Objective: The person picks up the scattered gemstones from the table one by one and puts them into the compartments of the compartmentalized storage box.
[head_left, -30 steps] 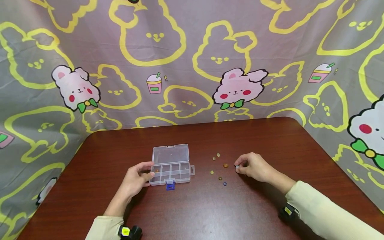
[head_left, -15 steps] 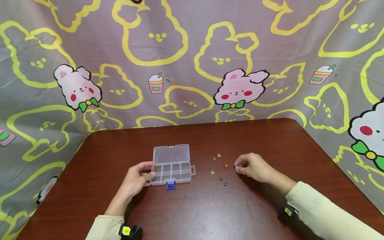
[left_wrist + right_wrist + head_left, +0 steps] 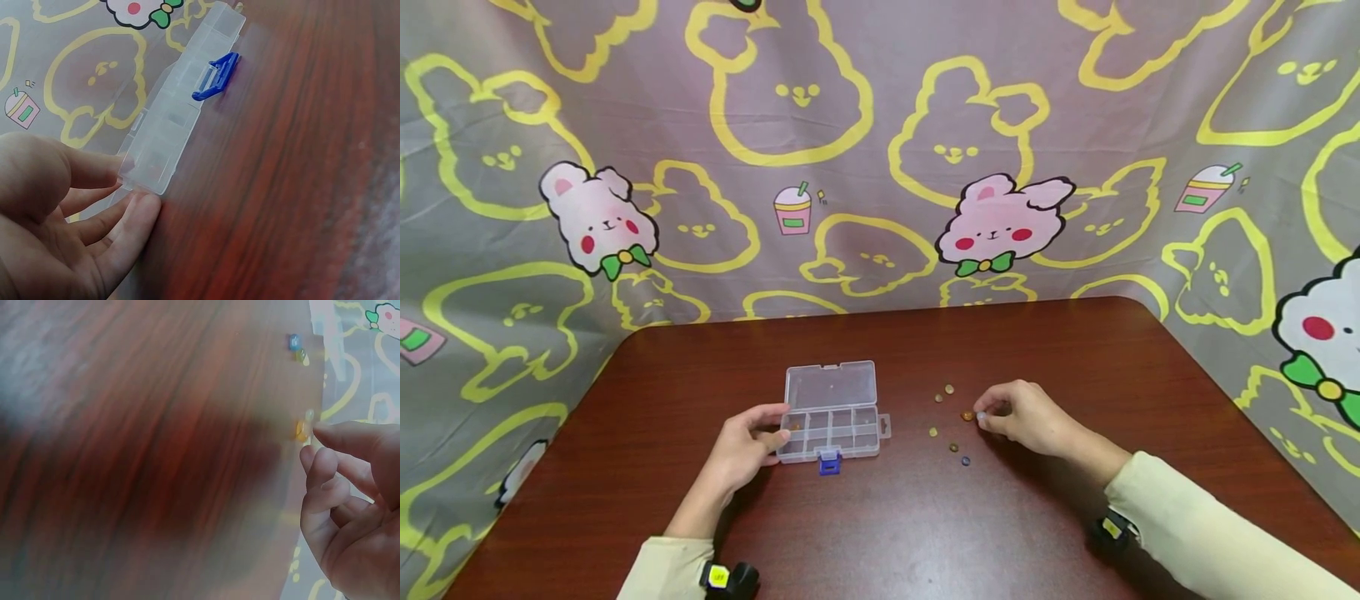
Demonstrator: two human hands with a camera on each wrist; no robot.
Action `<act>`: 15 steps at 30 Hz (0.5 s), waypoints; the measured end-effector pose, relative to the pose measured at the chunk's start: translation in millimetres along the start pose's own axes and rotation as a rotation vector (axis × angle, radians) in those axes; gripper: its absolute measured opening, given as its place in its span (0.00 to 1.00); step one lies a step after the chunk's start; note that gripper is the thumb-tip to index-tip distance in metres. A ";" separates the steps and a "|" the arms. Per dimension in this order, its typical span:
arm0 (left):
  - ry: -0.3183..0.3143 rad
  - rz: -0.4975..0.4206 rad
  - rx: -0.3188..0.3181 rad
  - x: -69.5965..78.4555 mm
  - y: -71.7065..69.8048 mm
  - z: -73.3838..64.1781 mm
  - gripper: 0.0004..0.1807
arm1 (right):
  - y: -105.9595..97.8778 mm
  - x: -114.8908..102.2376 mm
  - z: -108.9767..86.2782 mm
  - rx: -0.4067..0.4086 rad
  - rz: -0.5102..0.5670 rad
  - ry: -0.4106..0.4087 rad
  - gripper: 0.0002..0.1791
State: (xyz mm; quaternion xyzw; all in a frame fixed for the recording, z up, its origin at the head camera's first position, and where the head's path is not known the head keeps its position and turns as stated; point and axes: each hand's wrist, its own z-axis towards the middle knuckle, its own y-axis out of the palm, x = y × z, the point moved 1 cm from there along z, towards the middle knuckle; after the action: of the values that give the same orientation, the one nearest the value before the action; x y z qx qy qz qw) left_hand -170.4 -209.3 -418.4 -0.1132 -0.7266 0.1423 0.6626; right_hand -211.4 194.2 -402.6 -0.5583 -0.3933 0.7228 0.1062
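My left hand (image 3: 741,442) holds the left end of a clear plastic compartment box (image 3: 865,454), its thumb at the front corner. The box lies flat with its lid (image 3: 831,385) folded back and a blue latch (image 3: 830,463) at the front. A tiny orange piece shows in its back left compartment. My right hand (image 3: 1030,417) pinches a small pale bead (image 3: 981,416) between thumb and index finger, close beside an amber bead (image 3: 967,416). In the right wrist view that amber bead (image 3: 303,430) appears just beyond the fingertips.
Between box and right hand lie a blue bead (image 3: 966,461), a brown bead (image 3: 953,447), a yellow-green bead (image 3: 933,432) and two pale yellowish beads (image 3: 950,389). A patterned curtain (image 3: 865,167) hangs behind the brown wooden table (image 3: 880,533).
My right hand has shifted a little left with the pale bead, coming up beside the amber bead. The left hand keeps its hold on the box.
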 end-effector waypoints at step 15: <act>-0.014 0.007 0.006 0.4 0.5 0.0 0.20 | 11.6 -20.0 14.3 0.001 -0.016 -0.050 0.05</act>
State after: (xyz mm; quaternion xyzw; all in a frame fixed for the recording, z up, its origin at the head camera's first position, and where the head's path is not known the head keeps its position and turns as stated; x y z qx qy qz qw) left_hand -170.4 -208.7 -418.2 -0.1127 -0.7303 0.1479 0.6573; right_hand -213.8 168.2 -395.1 -0.5368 -0.3997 0.7360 0.1023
